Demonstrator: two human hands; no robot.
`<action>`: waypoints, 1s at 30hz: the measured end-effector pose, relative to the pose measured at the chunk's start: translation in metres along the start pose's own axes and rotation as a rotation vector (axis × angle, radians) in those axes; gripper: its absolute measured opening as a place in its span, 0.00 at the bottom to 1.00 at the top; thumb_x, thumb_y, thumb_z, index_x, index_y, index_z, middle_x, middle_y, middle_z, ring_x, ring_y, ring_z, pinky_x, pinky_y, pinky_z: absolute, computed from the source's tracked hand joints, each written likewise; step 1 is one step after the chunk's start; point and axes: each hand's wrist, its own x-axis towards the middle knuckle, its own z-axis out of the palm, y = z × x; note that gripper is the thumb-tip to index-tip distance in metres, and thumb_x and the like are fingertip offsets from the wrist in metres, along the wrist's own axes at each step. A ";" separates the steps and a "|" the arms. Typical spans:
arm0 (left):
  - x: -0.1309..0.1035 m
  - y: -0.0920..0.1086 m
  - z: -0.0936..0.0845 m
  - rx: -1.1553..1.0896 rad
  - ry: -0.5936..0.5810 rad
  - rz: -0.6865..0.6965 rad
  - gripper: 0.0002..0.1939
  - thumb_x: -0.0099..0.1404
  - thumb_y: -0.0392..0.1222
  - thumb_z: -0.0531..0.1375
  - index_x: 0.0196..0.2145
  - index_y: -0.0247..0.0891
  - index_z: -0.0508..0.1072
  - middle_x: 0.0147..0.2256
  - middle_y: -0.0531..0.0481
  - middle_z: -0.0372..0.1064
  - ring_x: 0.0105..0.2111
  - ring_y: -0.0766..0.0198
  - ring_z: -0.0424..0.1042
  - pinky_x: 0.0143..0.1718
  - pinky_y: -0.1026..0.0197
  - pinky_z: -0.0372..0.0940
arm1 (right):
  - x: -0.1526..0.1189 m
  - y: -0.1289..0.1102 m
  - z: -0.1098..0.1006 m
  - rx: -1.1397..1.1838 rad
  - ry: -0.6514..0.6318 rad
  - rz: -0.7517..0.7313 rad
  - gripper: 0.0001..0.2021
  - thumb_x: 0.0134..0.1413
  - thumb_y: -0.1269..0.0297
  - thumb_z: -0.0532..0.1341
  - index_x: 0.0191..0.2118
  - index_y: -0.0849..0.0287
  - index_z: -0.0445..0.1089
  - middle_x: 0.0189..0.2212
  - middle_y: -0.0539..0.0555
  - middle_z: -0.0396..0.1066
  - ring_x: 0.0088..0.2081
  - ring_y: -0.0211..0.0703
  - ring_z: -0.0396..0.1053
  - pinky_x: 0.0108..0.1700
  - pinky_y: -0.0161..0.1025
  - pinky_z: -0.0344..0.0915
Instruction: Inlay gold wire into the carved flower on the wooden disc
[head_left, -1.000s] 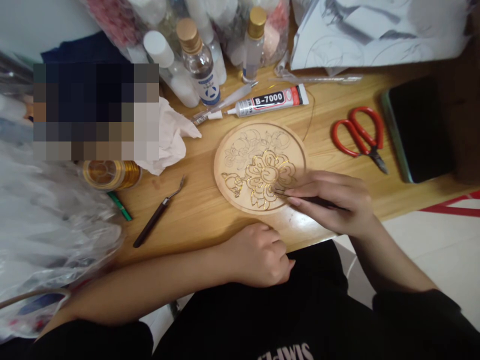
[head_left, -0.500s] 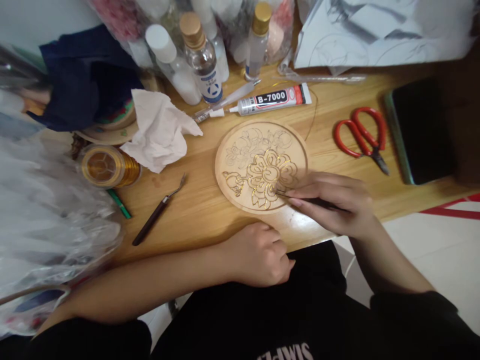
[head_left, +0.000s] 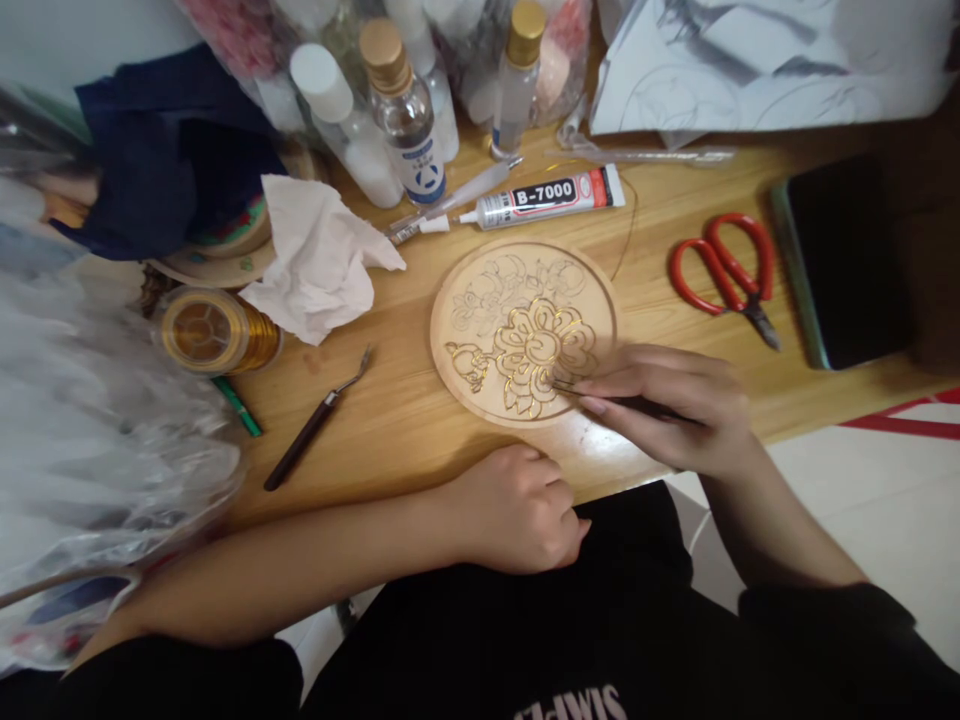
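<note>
A round wooden plate (head_left: 480, 285) lies on the table, with a pencil-drawn floral pattern at its top and gold wire along a large flower (head_left: 541, 346) and a smaller motif at its lower left. My right hand (head_left: 667, 405) pinches dark tweezers (head_left: 637, 402), whose tips touch or hover just over the flower's lower right petals. My left hand (head_left: 525, 510) rests at the table's front edge below the plate, curled closed; its palm is hidden, so whether it holds anything cannot be seen.
Behind the plate lie a B-7000 glue tube (head_left: 547, 198) and several bottles (head_left: 412, 140). Red-handled scissors (head_left: 724, 265) and a dark phone (head_left: 847, 265) are at the right. Leftward are crumpled tissue (head_left: 315, 260), a gold wire spool (head_left: 210, 332) and a hooked tool (head_left: 307, 440).
</note>
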 end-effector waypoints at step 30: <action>-0.001 0.000 0.000 0.005 -0.005 -0.004 0.17 0.61 0.36 0.58 0.15 0.37 0.65 0.16 0.54 0.61 0.18 0.67 0.59 0.18 0.62 0.52 | 0.000 0.000 -0.001 -0.003 0.012 0.003 0.09 0.52 0.76 0.65 0.39 0.57 0.74 0.32 0.53 0.77 0.36 0.42 0.76 0.38 0.40 0.75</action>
